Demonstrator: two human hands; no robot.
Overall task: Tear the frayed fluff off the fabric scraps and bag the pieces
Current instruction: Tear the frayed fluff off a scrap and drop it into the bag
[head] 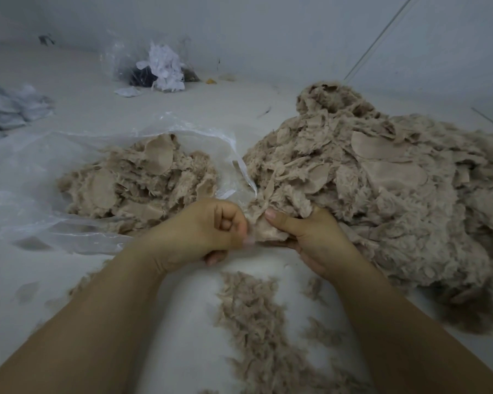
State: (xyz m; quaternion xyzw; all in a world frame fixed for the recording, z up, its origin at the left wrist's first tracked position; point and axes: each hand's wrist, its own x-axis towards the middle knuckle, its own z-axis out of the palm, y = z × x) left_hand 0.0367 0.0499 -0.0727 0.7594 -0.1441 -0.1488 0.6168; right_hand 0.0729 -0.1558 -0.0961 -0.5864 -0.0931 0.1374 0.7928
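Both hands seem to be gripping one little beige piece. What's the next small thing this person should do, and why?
Probably pull the hands apart to strip the fluff. The left hand and right hand both pinch one fabric scrap, the right thumb pressing on top. Loose fluff already lies below, and the open plastic bag to the left holds earlier pieces.

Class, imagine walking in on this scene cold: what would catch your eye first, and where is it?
Probably the big heap of beige fluffy scraps on the right. Next, the left hand and right hand at centre, gripping one scrap between them. Left of them lies a clear plastic bag with scraps inside.
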